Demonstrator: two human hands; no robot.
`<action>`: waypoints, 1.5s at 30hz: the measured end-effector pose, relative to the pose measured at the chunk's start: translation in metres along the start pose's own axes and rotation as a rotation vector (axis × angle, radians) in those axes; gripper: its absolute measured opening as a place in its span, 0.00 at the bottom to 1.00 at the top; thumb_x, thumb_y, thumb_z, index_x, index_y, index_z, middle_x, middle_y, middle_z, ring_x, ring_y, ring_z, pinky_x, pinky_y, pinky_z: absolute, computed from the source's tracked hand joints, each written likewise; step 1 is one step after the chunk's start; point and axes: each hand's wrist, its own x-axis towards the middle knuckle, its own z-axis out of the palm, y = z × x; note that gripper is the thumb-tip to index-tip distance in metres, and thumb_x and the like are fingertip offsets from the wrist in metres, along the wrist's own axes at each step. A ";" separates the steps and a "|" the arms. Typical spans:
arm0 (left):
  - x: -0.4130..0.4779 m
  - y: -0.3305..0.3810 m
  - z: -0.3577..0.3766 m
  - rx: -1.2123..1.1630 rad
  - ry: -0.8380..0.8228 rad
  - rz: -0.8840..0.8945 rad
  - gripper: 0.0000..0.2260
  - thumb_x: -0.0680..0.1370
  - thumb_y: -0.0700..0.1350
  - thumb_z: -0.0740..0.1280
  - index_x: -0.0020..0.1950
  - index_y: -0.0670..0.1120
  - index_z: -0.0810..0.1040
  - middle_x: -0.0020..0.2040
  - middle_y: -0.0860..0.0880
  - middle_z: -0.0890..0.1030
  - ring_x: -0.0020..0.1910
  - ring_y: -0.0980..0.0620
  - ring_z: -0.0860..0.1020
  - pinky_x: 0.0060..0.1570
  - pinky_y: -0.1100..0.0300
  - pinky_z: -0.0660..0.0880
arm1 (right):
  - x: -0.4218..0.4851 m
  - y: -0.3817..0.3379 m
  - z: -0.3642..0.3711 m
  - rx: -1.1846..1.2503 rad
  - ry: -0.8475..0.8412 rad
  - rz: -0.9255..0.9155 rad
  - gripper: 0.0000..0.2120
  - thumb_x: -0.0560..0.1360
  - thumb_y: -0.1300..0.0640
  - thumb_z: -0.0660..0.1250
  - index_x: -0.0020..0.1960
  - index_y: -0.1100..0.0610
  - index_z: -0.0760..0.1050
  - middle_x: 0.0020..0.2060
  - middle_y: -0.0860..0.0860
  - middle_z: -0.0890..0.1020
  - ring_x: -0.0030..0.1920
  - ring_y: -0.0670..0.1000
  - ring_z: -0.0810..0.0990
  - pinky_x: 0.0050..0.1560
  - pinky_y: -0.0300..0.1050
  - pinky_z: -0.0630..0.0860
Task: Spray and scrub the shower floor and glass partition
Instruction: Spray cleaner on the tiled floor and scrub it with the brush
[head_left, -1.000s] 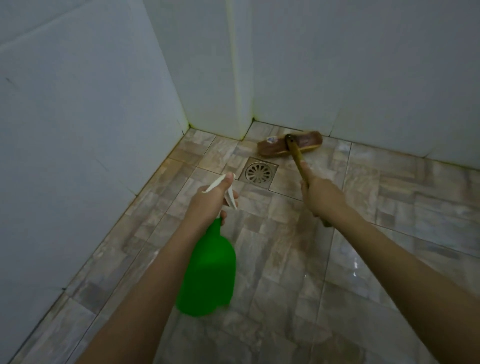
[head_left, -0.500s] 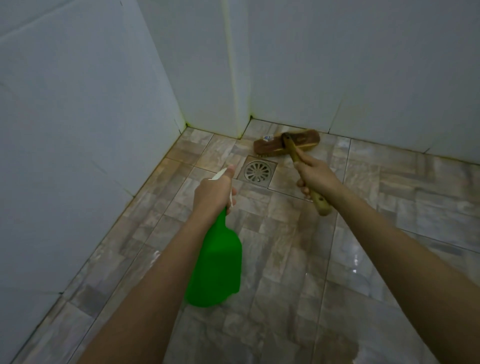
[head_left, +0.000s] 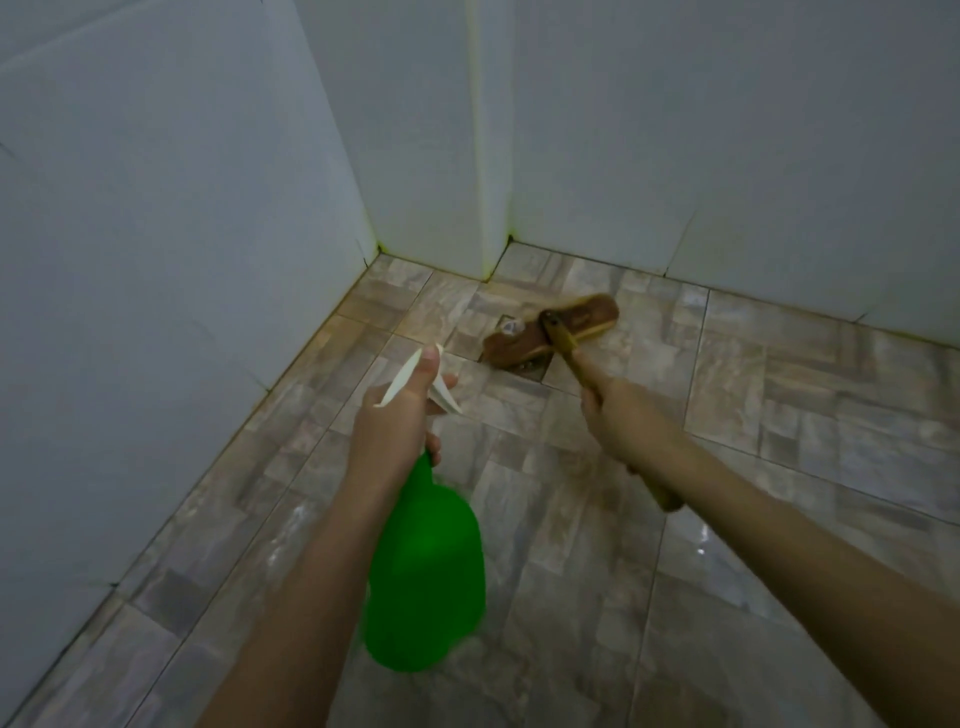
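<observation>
**One bottle, one brush, both hands full**

One green spray bottle (head_left: 426, 571) hangs from the left hand (head_left: 397, 421), whose grip is closed round the neck with fingers on the white trigger head (head_left: 415, 382); the nozzle points up and away toward the corner, the bottle's long axis tilting back toward the person. One wooden scrub brush (head_left: 553, 332) lies on the tiled shower floor (head_left: 779, 415), its head running left to right over the drain (head_left: 524, 366) (mostly hidden). The right hand (head_left: 618, 415) is clenched round the brush handle (head_left: 662, 499), which slants back and rightward. White walls (head_left: 156, 260) close in left and ahead; open floor lies rightward.
</observation>
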 end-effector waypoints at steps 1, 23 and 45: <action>-0.002 0.001 0.001 -0.025 -0.003 0.004 0.20 0.79 0.64 0.62 0.44 0.50 0.85 0.47 0.44 0.87 0.20 0.53 0.70 0.22 0.62 0.68 | 0.016 0.002 -0.002 -0.026 0.030 0.008 0.25 0.83 0.57 0.50 0.76 0.40 0.52 0.35 0.53 0.76 0.29 0.50 0.74 0.23 0.40 0.69; -0.024 -0.001 -0.008 0.003 0.038 0.022 0.20 0.78 0.66 0.61 0.41 0.55 0.85 0.47 0.46 0.86 0.21 0.53 0.71 0.28 0.59 0.70 | 0.051 -0.013 -0.018 -0.210 0.034 0.017 0.28 0.82 0.60 0.49 0.77 0.39 0.47 0.44 0.59 0.79 0.32 0.54 0.75 0.28 0.46 0.73; -0.047 0.011 -0.012 -0.045 0.041 0.051 0.18 0.78 0.64 0.61 0.33 0.66 0.84 0.46 0.49 0.87 0.20 0.52 0.71 0.27 0.60 0.69 | 0.030 -0.011 -0.030 -0.315 -0.051 0.032 0.32 0.82 0.62 0.49 0.76 0.35 0.41 0.38 0.58 0.76 0.30 0.53 0.74 0.27 0.46 0.73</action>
